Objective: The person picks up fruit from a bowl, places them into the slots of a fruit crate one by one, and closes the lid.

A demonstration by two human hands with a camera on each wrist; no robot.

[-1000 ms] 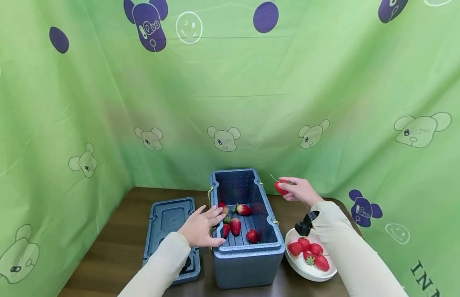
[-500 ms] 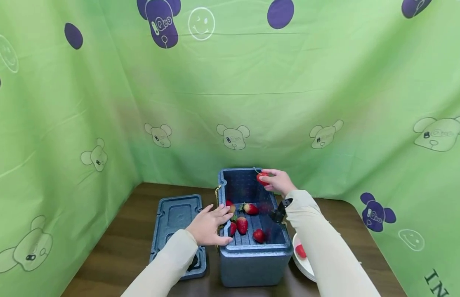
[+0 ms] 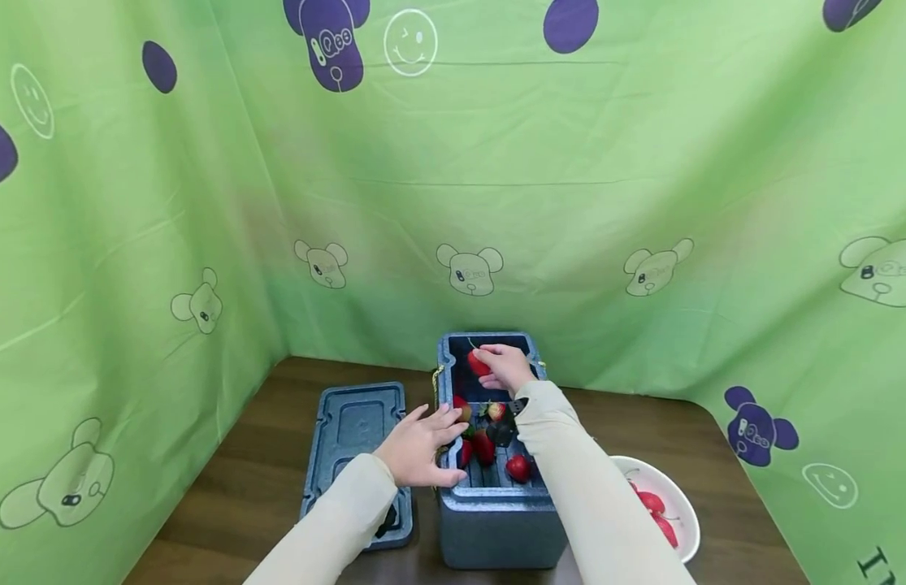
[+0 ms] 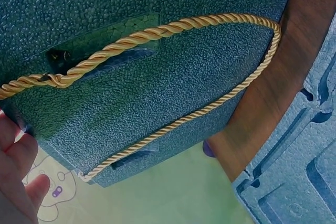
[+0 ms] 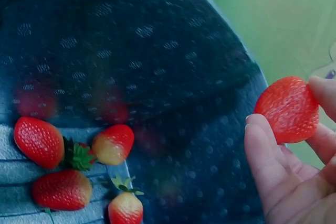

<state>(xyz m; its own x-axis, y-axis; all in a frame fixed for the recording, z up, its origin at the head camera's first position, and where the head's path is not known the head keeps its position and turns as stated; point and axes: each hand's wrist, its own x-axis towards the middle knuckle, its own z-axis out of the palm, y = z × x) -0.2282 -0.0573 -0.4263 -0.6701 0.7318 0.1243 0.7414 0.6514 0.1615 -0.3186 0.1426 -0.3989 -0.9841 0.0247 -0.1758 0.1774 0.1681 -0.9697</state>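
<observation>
My right hand (image 3: 505,370) pinches a red strawberry (image 3: 479,362) between thumb and fingers, over the far part of a blue foam box (image 3: 504,532). A thin stem sticks up from that strawberry. In the right wrist view, the pinched strawberry (image 5: 290,109) shows bright red beside the box's dark inner wall. Several strawberries (image 5: 62,189) lie on the ridged floor inside, some with pale tops and green leaves. My left hand (image 3: 416,447) rests on the left rim of the box with its fingers spread. The left wrist view shows its fingers (image 4: 21,156) at the rim.
Left of the box lies its blue lid (image 3: 357,431), flat on the brown wooden table (image 3: 226,479). A white bowl (image 3: 688,528) with more strawberries (image 3: 652,501) stands at the right, partly behind the right sleeve. Gold rope (image 4: 210,20) loops along the box's side. Green printed cloth (image 3: 555,211) surrounds the table.
My right hand has carried the strawberry leftward, from right of the box to over its inside. The left hand has stayed on the rim. The view has shifted slightly.
</observation>
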